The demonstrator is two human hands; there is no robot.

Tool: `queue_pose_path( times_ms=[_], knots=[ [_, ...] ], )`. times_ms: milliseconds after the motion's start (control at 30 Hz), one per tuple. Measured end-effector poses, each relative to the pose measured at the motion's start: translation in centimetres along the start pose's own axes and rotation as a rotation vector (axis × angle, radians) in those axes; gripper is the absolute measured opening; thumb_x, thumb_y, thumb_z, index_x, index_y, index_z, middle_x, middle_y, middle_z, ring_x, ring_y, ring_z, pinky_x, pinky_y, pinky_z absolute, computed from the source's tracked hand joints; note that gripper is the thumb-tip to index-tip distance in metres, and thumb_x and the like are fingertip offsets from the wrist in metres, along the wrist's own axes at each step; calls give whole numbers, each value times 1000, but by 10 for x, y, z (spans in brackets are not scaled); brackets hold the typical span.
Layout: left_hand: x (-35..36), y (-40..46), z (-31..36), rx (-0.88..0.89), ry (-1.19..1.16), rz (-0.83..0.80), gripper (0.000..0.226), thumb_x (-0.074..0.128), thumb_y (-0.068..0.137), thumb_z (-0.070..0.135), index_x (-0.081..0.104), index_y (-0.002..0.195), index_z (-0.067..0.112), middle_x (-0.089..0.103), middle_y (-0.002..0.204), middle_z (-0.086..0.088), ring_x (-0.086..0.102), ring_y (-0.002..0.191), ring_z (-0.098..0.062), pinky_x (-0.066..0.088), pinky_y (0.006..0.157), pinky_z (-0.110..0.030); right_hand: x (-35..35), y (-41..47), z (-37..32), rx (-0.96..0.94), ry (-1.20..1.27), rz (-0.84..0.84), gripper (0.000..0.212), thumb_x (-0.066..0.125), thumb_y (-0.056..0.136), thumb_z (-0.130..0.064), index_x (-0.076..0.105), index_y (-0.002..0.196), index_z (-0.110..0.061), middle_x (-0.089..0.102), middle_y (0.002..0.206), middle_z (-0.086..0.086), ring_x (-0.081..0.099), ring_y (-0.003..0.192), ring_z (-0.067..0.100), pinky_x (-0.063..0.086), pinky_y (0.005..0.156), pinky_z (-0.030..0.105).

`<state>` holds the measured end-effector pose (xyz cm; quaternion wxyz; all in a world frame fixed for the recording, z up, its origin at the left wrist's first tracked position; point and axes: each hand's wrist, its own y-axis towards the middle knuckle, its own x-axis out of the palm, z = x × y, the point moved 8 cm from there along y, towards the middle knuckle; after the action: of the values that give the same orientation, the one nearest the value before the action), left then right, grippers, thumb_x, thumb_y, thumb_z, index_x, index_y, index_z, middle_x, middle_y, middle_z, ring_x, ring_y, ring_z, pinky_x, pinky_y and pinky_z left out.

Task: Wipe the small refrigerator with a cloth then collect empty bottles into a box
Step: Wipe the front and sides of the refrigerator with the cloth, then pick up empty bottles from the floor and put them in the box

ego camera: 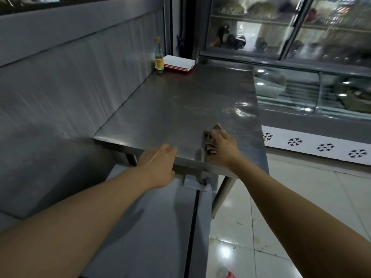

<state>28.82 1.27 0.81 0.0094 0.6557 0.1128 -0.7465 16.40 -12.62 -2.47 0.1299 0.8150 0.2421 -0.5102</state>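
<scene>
just a crumpled brownish cloth [215,130]

Place: food shop | glass display chiller [289,27] | steel counter [180,109]

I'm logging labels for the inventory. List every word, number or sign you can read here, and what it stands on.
No text is readable.
Yellow label on the green glass bottle at the steel top's far corner: too blurred to read.
White band along the display freezer's base: black snowflake symbols only, no words.
Red-and-white wrapper on the floor tiles: cut off, unreadable.
</scene>
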Motion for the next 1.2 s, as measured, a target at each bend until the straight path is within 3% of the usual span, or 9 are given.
queue_pose_path(
  times_ms=[67, 133, 333, 600, 933, 1200],
  knots=[
    [-3, -10, -3, -10, -17, 2, 46, 55, 86, 28, 40, 127, 14, 45, 123, -7, 49, 110, -27, 43, 89, -40, 5, -14, -8, -7, -80, -55, 67, 62, 83, -25, 30, 142, -20, 14, 155, 3, 12, 140, 36, 22, 113, 52],
    [-8, -21, -6, -19, -26, 13, 41, 54, 86, 26, 41, 123, 15, 46, 121, -7, 49, 108, -27, 43, 87, -39, 6, -31, -19, -5, -108, -83, 73, 64, 83, -26, 26, 144, -19, 11, 157, 2, 7, 142, 36, 22, 114, 52],
    [-18, -76, -25, -45, -29, 43, 50, 56, 86, 27, 37, 131, 16, 43, 130, -6, 46, 115, -25, 41, 92, -39, 9, -99, -68, -59, -187, -146, 79, 69, 81, -27, 23, 145, -19, 17, 153, 6, 15, 138, 33, 25, 111, 47],
    [6, -203, -66, -46, -23, -18, 53, 50, 89, 30, 30, 136, 16, 40, 136, -6, 44, 117, -25, 39, 93, -39, 44, -217, -139, -53, -264, -181, 81, 67, 83, -23, 18, 147, -20, 10, 157, 8, 11, 142, 33, 25, 112, 47],
    [113, -364, -137, -74, -53, -209, 52, 56, 86, 27, 36, 132, 15, 42, 134, -9, 45, 121, -27, 40, 97, -42, 164, -368, -204, -16, -277, -322, 80, 67, 84, -25, 19, 147, -18, 12, 156, 8, 12, 142, 31, 24, 112, 46],
    [245, -445, -173, -214, -131, -406, 56, 59, 83, 35, 37, 132, 17, 45, 133, -8, 46, 121, -28, 40, 96, -41, 290, -442, -200, -23, -270, -516, 79, 66, 85, -22, 18, 147, -19, 11, 156, 9, 11, 142, 31, 21, 114, 44]
  ],
)
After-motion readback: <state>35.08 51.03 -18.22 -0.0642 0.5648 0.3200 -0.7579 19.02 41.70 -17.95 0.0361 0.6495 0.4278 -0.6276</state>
